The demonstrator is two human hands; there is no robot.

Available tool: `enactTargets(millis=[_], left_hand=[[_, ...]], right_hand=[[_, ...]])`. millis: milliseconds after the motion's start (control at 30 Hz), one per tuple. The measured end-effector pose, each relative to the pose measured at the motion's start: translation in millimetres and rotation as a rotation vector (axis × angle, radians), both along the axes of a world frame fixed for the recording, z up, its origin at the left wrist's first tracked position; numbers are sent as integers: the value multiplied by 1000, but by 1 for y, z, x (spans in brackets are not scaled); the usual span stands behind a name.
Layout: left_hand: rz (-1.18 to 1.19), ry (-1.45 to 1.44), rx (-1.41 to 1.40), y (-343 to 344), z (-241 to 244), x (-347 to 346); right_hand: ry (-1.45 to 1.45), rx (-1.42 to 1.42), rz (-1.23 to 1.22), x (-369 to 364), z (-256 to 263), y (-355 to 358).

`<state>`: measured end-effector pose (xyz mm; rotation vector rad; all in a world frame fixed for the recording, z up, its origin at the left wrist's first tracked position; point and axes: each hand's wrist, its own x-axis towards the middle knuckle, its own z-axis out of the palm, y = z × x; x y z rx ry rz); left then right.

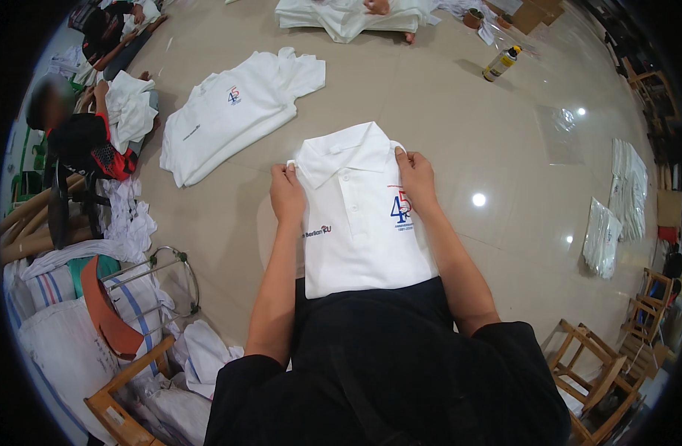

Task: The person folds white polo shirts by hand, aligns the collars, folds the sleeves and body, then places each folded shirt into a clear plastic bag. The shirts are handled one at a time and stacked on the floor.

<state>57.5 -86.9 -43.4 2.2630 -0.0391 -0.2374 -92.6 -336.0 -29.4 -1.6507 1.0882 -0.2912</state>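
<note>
Before me on the tiled floor lies a white polo shirt point(341, 251), folded to a rectangle with its collar point(346, 150) away from me. Print marks both sides of the chest, and the button placket runs down the middle. My left hand point(288, 192) pinches the shirt's left shoulder edge between thumb and fingers. At the opposite shoulder, my right hand point(416, 178) grips the folded edge the same way, its thumb on top. The lower end of the shirt reaches my dark clothing. Beyond my left hand, a stack of white polo shirts point(235, 114) lies unfolded, sleeves spread.
Packed shirts point(601, 237) and a clear plastic bag point(561, 136) lie at right. A spray can point(501, 64) stands farther off. Wooden frames point(589, 368) sit lower right; a stool point(109, 312) and sacks point(67, 345) crowd the left. Two people point(79, 139) point(109, 36) handle white cloth at upper left.
</note>
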Motion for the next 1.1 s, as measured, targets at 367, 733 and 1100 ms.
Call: enactTargets(millis=[367, 733, 1100], left_hand=[[61, 828, -602, 16, 23, -6], [-47, 693, -974, 32, 19, -18], [-28, 106, -945, 15, 151, -59]], right_hand=[[-77, 698, 179, -14, 50, -35], [-588, 1026, 236, -28, 45, -24], [-666, 690, 76, -37, 148, 19]])
